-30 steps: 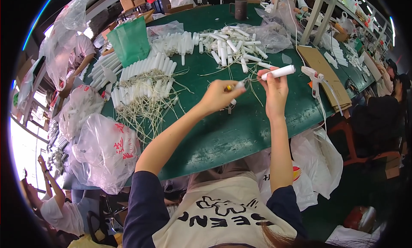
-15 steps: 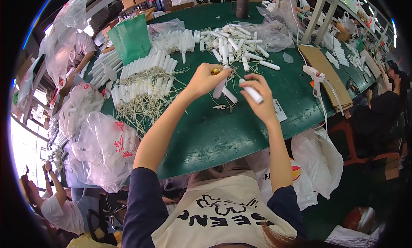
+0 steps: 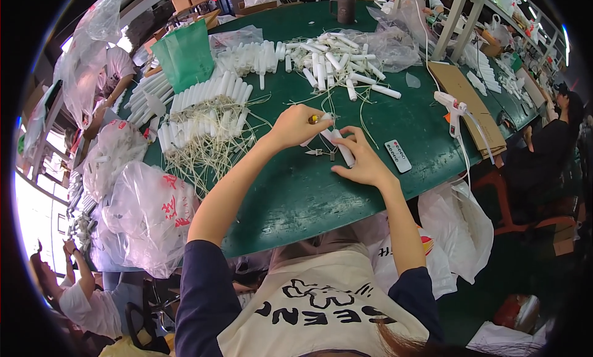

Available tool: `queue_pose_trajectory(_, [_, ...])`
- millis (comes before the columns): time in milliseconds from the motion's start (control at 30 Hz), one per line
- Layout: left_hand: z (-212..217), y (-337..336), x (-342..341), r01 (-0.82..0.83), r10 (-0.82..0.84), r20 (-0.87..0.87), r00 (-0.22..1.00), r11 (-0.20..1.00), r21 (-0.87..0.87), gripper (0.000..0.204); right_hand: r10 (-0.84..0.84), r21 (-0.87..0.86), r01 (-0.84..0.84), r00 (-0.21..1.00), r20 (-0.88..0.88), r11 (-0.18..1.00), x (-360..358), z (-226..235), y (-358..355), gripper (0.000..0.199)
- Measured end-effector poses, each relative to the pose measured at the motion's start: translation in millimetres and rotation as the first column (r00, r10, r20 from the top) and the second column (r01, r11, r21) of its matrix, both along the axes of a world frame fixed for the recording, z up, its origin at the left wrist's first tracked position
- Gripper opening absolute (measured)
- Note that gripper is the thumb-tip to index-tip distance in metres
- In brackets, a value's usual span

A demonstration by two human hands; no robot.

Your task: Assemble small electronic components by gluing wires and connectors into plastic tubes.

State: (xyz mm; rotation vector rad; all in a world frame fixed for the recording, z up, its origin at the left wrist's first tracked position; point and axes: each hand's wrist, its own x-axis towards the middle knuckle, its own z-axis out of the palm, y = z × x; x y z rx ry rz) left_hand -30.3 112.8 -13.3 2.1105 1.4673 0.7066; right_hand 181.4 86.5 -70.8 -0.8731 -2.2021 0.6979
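Observation:
My right hand grips a white plastic tube, its lower end resting on the green table. My left hand pinches a small yellow-tipped piece at the tube's upper end. A small metal clip lies on the table just under the two hands. A loose heap of white tubes lies beyond my hands. Rows of white tubes with pale strings lie to the left.
A glue gun and flat cardboard lie to the right, a small white remote-like bar near my right hand. A green bag stands far left. Plastic bags hang off the near-left edge. Other people sit at left and right.
Both hands have come down and toward me, from raised over the table to resting on it. The tube in my right hand has swung from pointing right to lying between my two hands.

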Motion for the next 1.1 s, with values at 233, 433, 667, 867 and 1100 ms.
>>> queue_pose_trajectory(233, [11.7, -12.8, 11.1, 0.187, -0.136, -0.240, 0.961, 0.962, 0.201, 0.030, -0.324, -0.052, 0.322, 0.907, -0.270, 0.945, -7.6, 21.9, 10.3, 0.022])
queue_pose_trajectory(433, [11.0, -14.7, 10.3, 0.237, -0.158, -0.326, 0.932, 0.947, 0.218, 0.031, -0.134, 0.218, 0.187, 0.962, -0.236, 0.958, 0.4, 17.6, 23.0, 0.018])
queue_pose_trajectory(667, [9.4, -13.3, 2.9, 0.148, -0.093, -0.382, 0.919, 0.982, 0.116, 0.036, -0.210, -0.158, 0.144, 0.785, -0.583, 0.977, 1.3, 27.3, 18.7, 0.012])
queue_pose_trajectory(867, [13.8, -15.1, 1.5, 0.104, -0.097, -0.385, 0.918, 0.995, -0.004, 0.036, -0.262, -0.317, 0.050, 0.692, -0.673, 0.947, 8.9, 18.1, 26.0, 0.015])
queue_pose_trajectory(1100, [16.3, -12.2, 2.0, 0.081, -0.082, 0.015, 0.997, 0.995, 0.053, 0.035, -0.200, -0.026, 0.204, 0.915, -0.350, 0.979, 5.1, 29.8, 15.0, 0.008])
